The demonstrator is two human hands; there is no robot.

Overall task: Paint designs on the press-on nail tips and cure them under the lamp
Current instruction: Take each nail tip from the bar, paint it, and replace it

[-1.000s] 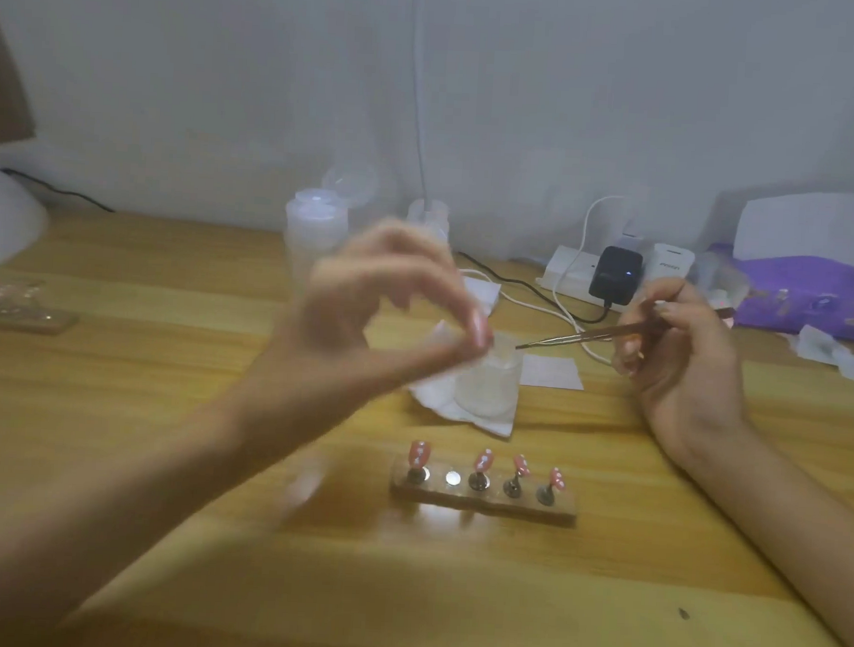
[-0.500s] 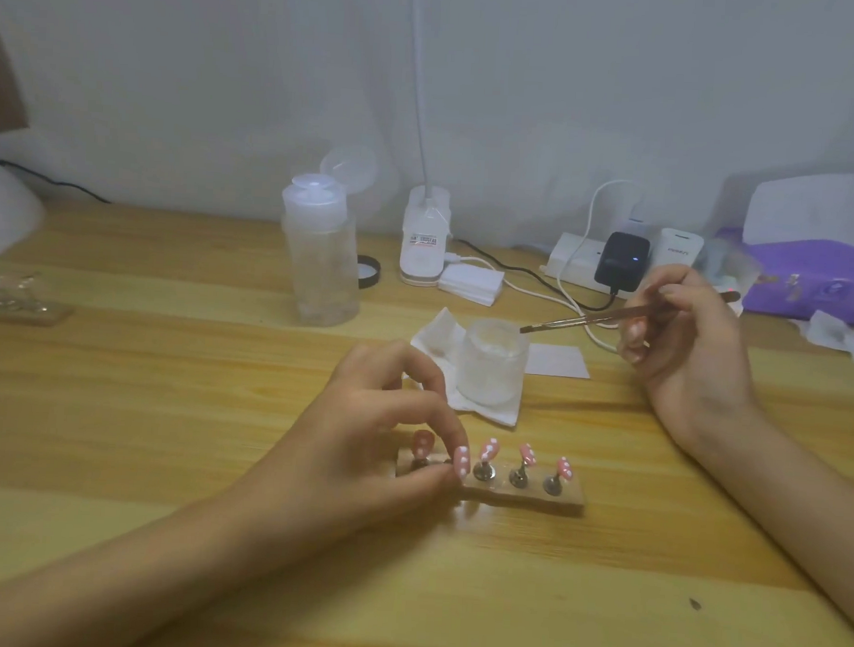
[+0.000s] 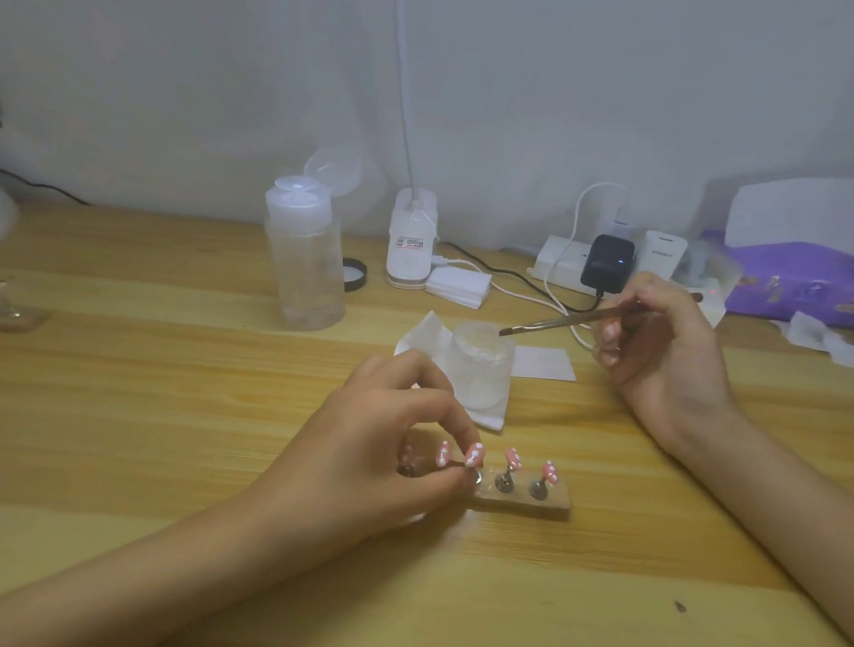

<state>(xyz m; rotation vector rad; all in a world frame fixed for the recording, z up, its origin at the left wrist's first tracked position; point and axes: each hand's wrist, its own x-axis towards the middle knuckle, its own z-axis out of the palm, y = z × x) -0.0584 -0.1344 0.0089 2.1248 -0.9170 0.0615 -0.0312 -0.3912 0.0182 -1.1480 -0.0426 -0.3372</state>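
Fingers (image 3: 443, 407) of left hand (image 3: 379, 449) curled narrow, pinching nail tip (image 3: 474, 458) on stand (image 3: 519, 500). Right hand (image 3: 661, 355), 2 o'clock from stand, grips brush (image 3: 553, 323); bristles above cup (image 3: 482, 370), 12 o'clock from stand.

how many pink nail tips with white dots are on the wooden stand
5 pink white-dotted nail tips in a row on the wooden block: one far left, partly behind the left hand, two at its fingertips, two clear on the right. The hand may hide more.

The left hand (image 3: 384, 449) and right hand (image 3: 661, 355) extend from bare forearms.
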